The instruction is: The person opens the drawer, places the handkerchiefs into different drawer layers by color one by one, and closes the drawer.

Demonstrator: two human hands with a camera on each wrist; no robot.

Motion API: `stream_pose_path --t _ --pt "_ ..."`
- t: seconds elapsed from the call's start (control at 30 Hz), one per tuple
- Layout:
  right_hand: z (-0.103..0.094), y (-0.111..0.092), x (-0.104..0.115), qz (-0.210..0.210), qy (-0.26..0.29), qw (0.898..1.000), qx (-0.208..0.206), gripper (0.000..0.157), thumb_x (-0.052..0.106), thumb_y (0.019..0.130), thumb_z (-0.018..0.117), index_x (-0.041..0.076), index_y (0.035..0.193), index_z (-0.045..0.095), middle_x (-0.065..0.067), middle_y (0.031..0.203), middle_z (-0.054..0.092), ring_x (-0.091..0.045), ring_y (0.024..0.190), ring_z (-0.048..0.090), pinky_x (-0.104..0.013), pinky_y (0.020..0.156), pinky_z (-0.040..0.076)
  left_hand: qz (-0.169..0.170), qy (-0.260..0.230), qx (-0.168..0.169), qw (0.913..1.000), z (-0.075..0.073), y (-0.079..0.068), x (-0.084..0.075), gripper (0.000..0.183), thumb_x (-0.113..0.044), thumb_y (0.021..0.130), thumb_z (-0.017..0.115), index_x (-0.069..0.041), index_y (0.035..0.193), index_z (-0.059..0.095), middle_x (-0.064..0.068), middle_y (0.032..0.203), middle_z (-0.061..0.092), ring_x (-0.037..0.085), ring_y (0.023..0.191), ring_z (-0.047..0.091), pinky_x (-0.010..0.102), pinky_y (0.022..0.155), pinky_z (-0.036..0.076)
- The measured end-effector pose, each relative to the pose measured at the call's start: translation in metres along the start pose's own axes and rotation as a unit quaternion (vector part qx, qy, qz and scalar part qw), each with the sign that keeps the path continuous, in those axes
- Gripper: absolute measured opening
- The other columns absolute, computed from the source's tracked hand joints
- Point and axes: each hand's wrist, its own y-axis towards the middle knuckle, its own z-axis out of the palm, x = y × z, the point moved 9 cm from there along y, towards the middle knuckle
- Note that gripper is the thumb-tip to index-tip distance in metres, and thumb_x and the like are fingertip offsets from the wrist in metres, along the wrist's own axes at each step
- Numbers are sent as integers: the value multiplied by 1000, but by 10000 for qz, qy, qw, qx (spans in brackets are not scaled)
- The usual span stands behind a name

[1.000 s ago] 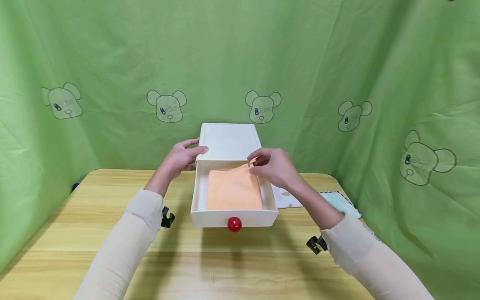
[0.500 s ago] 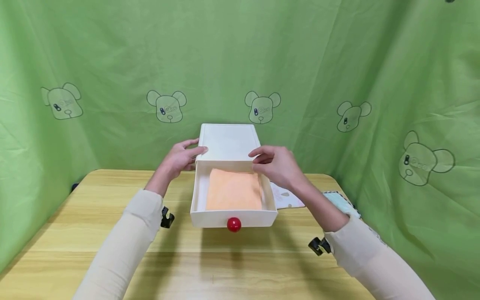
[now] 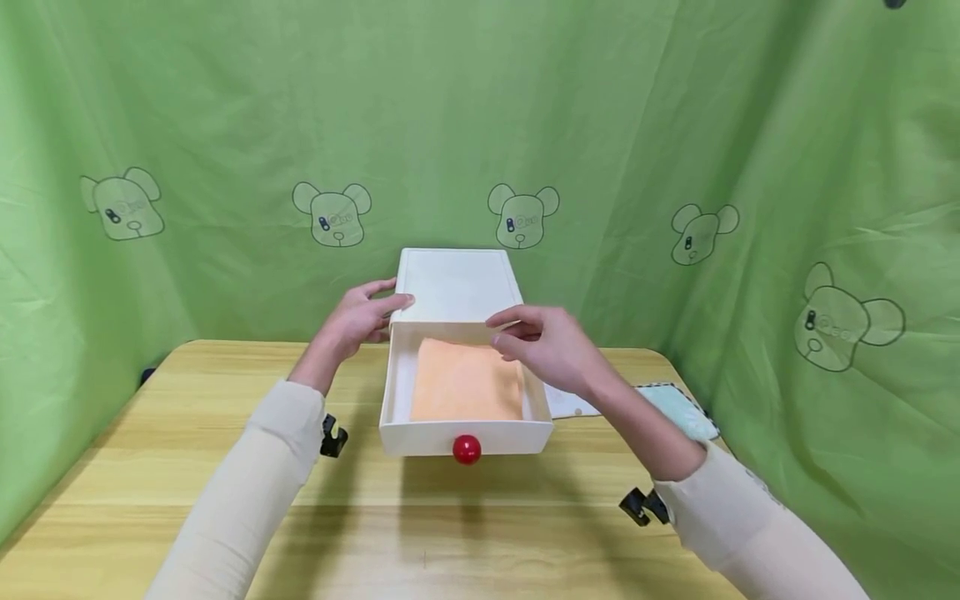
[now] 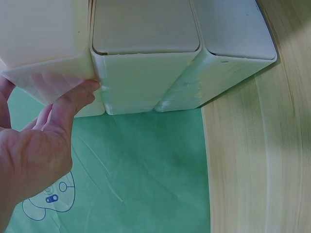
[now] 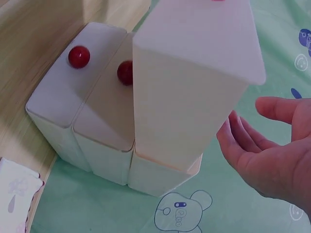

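Note:
A white drawer cabinet [image 3: 457, 283] stands at the table's far side, its top drawer [image 3: 517, 439] pulled out. Inside that drawer an orange cloth [image 3: 465, 383] lies folded into a flat square. My left hand [image 3: 356, 317] holds the cabinet's left side, thumb on the top panel and fingers along the side wall. Above the cloth's back right corner is my right hand [image 3: 551, 346], fingers loosely bent with nothing between them. From the right wrist, this hand [image 5: 272, 150] appears beside the projecting drawer, whose inside is hidden there.
Two lower drawers with red knobs [image 5: 79, 57] are closed below. A red knob [image 3: 467, 450] juts from the open drawer's front. On the table's right lie a white patterned cloth [image 3: 573, 404] and a mint cloth [image 3: 678, 411]. Green curtain [image 3: 450, 100] surrounds the table.
My right hand has let go of the orange cloth, whose raised back corner now lies down. The hand rose slightly, then came a little lower and left. The left hand stays put.

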Motion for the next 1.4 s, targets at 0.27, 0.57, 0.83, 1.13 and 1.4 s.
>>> stream_pose_path --t 0.27,0.57,0.83,1.13,1.4 --pt "6 -18 9 -11 656 9971 373 33 40 91 63 17 115 66 -7 107 69 -25 94 68 -39 89 53 -5 78 22 10000 2 -1 -3 78 -29 84 73 -19 149 31 15 118 62 23 94 66 41 86 56" --pt "24 -39 27 -106 1608 9826 927 32 35 93 61 8 111 66 -19 102 66 -36 89 67 -45 83 56 8 171 27 9998 1 -3 -5 78 -31 84 73 -20 149 31 14 118 62 22 93 66 38 83 57" --pt "32 -57 27 -14 1584 9795 1247 35 35 94 60 6 113 65 -17 101 67 -32 90 69 -37 83 57 0 155 5 9999 0 -2 -4 77 -30 85 72 -19 150 30 15 118 62 22 93 66 40 86 56" --pt "34 -70 23 -38 1863 9733 1342 33 29 97 56 -1 107 65 -19 93 67 -34 86 68 -38 81 58 -30 141 21 9999 1 -3 -4 77 -30 85 72 -19 149 31 14 117 62 21 91 66 41 87 55" --pt "54 -80 12 304 1675 9616 2153 35 33 97 55 2 111 66 -14 95 69 -34 85 68 -37 80 58 -22 167 20 9999 0 -2 -2 77 -31 85 72 -20 149 32 14 117 62 20 90 66 42 87 55"
